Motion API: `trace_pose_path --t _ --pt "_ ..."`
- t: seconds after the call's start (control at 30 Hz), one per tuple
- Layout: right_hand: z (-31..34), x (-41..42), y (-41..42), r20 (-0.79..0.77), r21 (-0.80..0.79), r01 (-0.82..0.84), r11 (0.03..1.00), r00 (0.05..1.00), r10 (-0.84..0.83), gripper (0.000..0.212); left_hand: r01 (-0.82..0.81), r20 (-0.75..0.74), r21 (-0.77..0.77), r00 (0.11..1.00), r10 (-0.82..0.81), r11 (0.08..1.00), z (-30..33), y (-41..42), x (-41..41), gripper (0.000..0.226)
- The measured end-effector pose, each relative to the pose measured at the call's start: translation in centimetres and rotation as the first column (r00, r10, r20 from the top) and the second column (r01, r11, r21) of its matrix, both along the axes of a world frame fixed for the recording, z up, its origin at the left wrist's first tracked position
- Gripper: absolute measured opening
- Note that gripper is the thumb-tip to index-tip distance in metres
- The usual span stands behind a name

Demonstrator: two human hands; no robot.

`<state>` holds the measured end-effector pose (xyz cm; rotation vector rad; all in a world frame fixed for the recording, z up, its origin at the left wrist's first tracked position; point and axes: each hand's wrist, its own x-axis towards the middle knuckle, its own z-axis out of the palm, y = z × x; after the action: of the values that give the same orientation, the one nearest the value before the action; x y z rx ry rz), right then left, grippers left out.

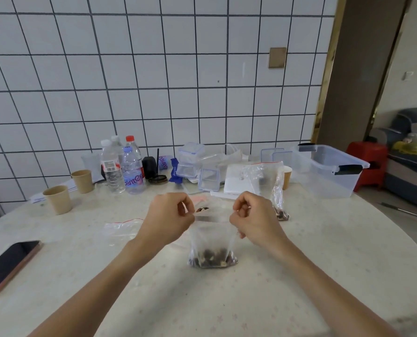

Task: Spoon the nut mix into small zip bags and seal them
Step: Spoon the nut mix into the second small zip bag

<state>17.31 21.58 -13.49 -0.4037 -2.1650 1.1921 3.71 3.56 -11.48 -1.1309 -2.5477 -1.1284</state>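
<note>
A small clear zip bag [212,239] stands upright on the table in front of me, with dark nut mix [212,260] in its bottom. My left hand [168,220] pinches the bag's top left corner. My right hand [253,220] pinches the top right corner, so the top edge is stretched between them. Behind the bag lies a bit of nut mix [202,209] near a red-striped bag; I cannot tell what it rests on. A larger clear bag [273,188] with nut mix at its bottom stands to the right rear. An empty zip bag [122,228] lies flat at the left.
A phone [8,266] lies at the left edge. Two paper cups [58,199] and several water bottles [132,166] stand at the back left. Clear lidded boxes [190,161] and a large clear tub [329,169] fill the back right.
</note>
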Motion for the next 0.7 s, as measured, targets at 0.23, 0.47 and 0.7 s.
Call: trace_pose_path --t 0.23,0.47,0.7 --pt "1.0 -0.7 -1.1 -0.017 0.137 0.019 0.99 1.0 -0.017 0.021 -0.013 -0.27 -0.133 0.963 -0.023 0.991 1.0 1.0 0.7 0.013" --pt "3.3 1.0 0.3 0.022 0.219 -0.066 0.974 0.998 0.063 0.015 0.192 -0.346 -0.156 0.908 -0.236 0.969 3.0 -1.1 -0.8 0.021" --pt "3.2 3.7 -0.6 0.151 0.674 -0.316 0.667 0.944 0.295 0.021 0.411 -0.453 -0.433 0.67 -0.588 0.802 3.1 -3.4 0.1 0.027"
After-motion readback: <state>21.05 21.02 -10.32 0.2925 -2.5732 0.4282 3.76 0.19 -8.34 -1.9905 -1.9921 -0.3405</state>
